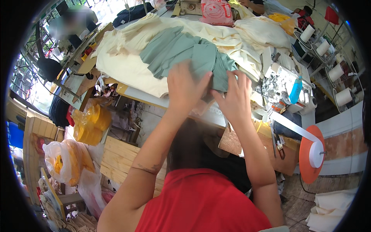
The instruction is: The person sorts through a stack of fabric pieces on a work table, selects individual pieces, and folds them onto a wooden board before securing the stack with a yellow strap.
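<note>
A heap of folded green fabric pieces (185,50) lies on top of cream cloth (125,69) on the work table. My left hand (184,87) rests over the near edge of the green pieces, its thumb apart from its slightly blurred fingers. At the right end of that heap is my right hand (235,94); its thumb and fingers are spread around the corner of the green fabric, touching it. Just right of this hand stands a sewing machine (276,87) with a blue item (296,89) hanging on it.
White thread cones (324,48) stand along the right side. An orange disc reel (312,154) feeds white tape toward the machine. Scissors (281,150) lie below it. Plastic bags with yellow contents (65,160) and a wooden bench (119,158) are at left. A pink bag (216,11) sits far back.
</note>
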### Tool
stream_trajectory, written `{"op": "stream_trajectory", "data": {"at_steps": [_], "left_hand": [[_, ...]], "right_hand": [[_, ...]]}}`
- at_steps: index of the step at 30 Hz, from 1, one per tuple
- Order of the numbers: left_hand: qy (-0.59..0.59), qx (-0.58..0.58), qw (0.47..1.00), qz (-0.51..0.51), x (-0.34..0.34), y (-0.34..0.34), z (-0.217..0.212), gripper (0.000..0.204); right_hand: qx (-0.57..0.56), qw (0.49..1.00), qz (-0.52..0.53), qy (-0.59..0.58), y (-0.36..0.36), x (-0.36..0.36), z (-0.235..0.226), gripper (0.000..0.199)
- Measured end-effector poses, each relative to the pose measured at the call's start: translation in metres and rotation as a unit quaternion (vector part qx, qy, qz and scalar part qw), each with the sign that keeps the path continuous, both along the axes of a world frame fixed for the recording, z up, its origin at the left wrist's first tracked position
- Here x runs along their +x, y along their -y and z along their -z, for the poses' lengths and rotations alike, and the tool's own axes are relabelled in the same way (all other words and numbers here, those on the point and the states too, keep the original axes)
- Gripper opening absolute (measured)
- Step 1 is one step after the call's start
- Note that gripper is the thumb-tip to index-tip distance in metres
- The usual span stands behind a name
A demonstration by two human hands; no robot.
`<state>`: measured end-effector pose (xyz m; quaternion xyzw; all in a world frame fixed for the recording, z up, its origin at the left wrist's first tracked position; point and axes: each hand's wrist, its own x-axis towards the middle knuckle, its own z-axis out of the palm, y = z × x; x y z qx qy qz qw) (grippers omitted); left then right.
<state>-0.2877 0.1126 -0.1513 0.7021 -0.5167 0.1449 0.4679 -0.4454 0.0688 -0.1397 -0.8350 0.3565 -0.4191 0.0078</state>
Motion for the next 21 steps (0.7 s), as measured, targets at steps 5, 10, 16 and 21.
{"op": "stream_trajectory", "data": {"at_steps": [5, 10, 16, 21], "left_hand": [[-0.193, 0.105, 0.975, 0.023, 0.017, 0.01, -0.022, 0.051], [-0.24, 0.099, 0.958, 0.118, 0.042, 0.025, -0.028, 0.037], [-0.405, -0.01, 0.899, 0.168, 0.048, 0.043, -0.05, 0.035], [-0.454, -0.082, 0.852, 0.246, 0.064, 0.049, -0.042, 0.04]], "right_hand": [[0.107, 0.992, -0.046, -0.046, 0.016, 0.005, -0.018, 0.049], [0.231, 0.966, -0.111, 0.033, 0.032, 0.015, -0.045, 0.046], [0.397, 0.873, -0.2, 0.199, 0.059, 0.023, -0.068, 0.042], [0.543, 0.692, -0.216, 0.423, 0.042, 0.025, -0.05, 0.039]]}}
